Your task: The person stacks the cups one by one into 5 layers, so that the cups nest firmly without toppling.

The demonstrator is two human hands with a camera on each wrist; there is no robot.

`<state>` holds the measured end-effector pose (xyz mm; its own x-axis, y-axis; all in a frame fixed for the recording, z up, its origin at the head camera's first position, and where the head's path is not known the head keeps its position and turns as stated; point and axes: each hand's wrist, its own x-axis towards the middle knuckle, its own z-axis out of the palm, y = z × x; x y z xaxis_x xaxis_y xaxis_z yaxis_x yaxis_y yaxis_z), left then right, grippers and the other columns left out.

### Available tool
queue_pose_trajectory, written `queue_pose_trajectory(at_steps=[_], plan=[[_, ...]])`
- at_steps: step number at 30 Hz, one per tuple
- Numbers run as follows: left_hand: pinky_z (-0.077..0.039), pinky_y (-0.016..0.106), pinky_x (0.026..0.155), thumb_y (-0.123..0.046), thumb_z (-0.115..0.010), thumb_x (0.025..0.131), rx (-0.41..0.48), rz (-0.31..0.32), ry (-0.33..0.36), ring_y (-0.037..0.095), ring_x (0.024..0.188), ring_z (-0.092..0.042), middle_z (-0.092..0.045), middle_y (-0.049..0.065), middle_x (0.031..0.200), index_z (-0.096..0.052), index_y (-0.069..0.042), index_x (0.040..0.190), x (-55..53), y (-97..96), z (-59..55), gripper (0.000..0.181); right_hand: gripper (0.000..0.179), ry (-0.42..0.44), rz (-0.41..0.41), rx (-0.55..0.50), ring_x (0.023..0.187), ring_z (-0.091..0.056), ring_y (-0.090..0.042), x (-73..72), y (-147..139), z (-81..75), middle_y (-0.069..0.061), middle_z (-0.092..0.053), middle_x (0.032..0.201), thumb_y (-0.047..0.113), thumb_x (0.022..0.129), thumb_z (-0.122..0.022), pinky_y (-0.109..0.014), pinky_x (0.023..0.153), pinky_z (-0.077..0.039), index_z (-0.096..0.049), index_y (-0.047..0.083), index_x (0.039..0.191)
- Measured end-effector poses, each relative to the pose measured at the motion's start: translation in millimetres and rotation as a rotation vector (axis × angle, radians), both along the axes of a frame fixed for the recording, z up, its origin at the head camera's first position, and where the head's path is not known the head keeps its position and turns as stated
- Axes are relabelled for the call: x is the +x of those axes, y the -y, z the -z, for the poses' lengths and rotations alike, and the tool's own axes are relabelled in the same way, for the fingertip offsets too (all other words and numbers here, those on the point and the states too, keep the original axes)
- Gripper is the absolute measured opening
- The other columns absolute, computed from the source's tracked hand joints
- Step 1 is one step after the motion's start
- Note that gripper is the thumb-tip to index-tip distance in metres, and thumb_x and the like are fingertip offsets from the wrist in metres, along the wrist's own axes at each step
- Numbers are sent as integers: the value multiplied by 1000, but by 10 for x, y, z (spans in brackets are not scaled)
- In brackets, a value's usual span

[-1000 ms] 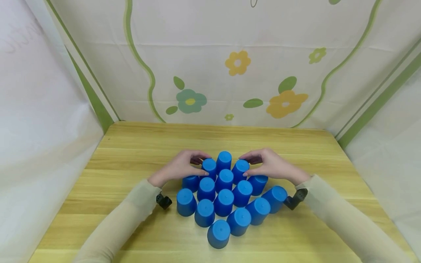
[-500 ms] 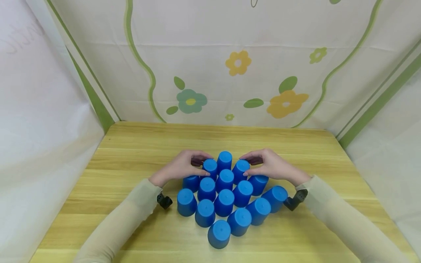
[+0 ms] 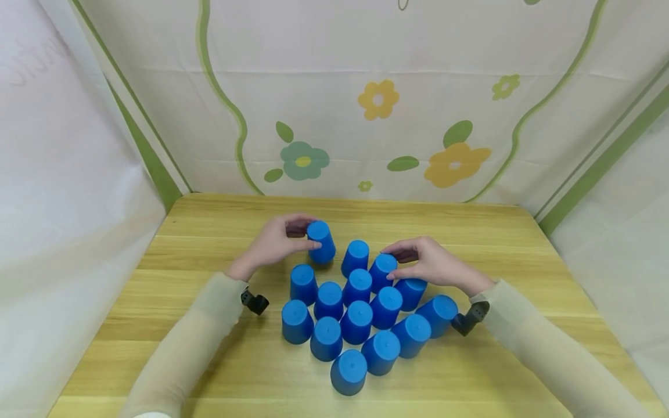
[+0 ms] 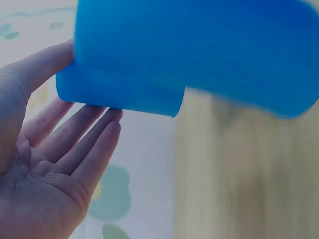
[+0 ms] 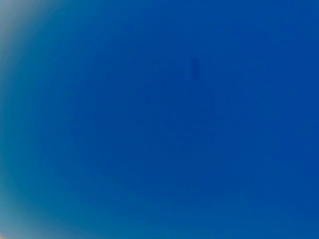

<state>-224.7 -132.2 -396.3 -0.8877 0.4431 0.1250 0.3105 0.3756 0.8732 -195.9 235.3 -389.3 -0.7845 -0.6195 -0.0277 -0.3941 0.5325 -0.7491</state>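
My left hand (image 3: 273,241) pinches an upside-down blue cup (image 3: 322,244) between thumb and fingers, behind and left of the other cups. The cup leans slightly. In the left wrist view the fingers lie along the held cup (image 4: 119,97), and a nearer blue cup (image 4: 199,45) covers part of it. My right hand (image 3: 432,262) grips another upturned blue cup (image 3: 383,271) at the back right of the group, thumb in front and fingers behind. A blue cup wall (image 5: 164,119) fills the right wrist view and hides that hand.
Several more upturned blue cups stand close together, among them a rear cup (image 3: 356,258), a left cup (image 3: 303,284) and the front cup (image 3: 348,373). They stand on a wooden table (image 3: 209,371). A white cloth with printed flowers (image 3: 334,104) hangs behind.
My left hand has drawn its cup out of the group, back and to the left, leaving a gap beside the rear cup. The right hand has stayed at its cup.
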Motion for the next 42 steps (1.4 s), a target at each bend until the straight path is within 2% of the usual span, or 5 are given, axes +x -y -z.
queue_pose_trajectory(at_steps=[10, 22, 31, 37, 42], plan=[[-52, 44, 99, -27, -82, 90, 14, -165, -63, 25, 114, -64, -67, 8, 127, -64, -9, 135, -347, 230, 36, 52, 46, 6, 8, -3, 107, -69, -17, -7, -14, 6, 0, -71, 121, 28, 88, -83, -35, 92, -56, -70, 11, 129], [-51, 46, 98, -26, -79, 92, -31, -235, -118, 30, 113, -64, -66, 14, 128, -59, -4, 139, -671, 329, 287, 56, 45, 17, 9, -17, 107, -69, -16, 2, -22, 23, 0, -70, 121, 28, 89, -82, -40, 93, -56, -69, 11, 129], [-52, 47, 97, -32, -78, 93, -36, -263, -110, 31, 111, -65, -67, 14, 125, -61, -6, 137, -744, 335, 385, 54, 47, -5, 32, -28, 108, -68, -18, 6, -73, 4, -1, -70, 122, 28, 90, -81, -38, 93, -56, -68, 10, 131], [-53, 46, 97, -32, -78, 92, -33, -263, -99, 30, 111, -65, -67, 13, 124, -61, -5, 136, -749, 336, 392, 54, 48, -62, 51, -53, 108, -69, -22, -44, -130, -96, -5, -70, 122, 26, 89, -83, -42, 93, -56, -67, 7, 130], [-53, 46, 97, -32, -79, 92, -32, -270, -95, 29, 110, -66, -68, 13, 124, -62, -4, 134, -751, 333, 398, 53, 51, -65, 85, -50, 109, -68, -21, -123, -168, -202, -4, -69, 124, 29, 89, -83, -42, 94, -55, -66, 7, 132]])
